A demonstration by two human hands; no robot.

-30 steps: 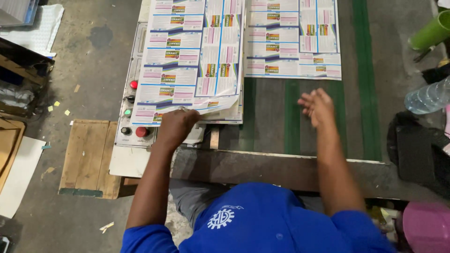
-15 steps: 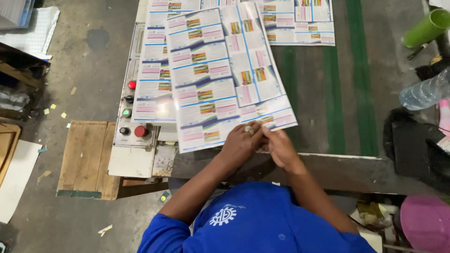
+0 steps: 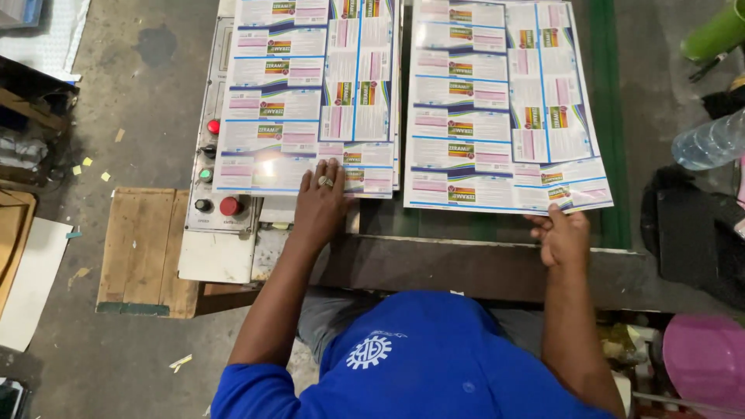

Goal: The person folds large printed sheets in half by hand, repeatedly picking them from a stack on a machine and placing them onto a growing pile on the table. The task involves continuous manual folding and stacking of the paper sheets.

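On the table (image 3: 481,271), right hand (image 3: 564,237) hides printed sheet's (image 3: 504,109) corner.

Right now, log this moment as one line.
left hand: flat on stack of printed label sheets | right hand: gripping near edge of single printed sheet | sheets apart

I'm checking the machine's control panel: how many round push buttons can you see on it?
4, in a column on the panel left of the left hand: red, dark, green, dark. A bigger red knob sits beside the last; sheets may hide more.
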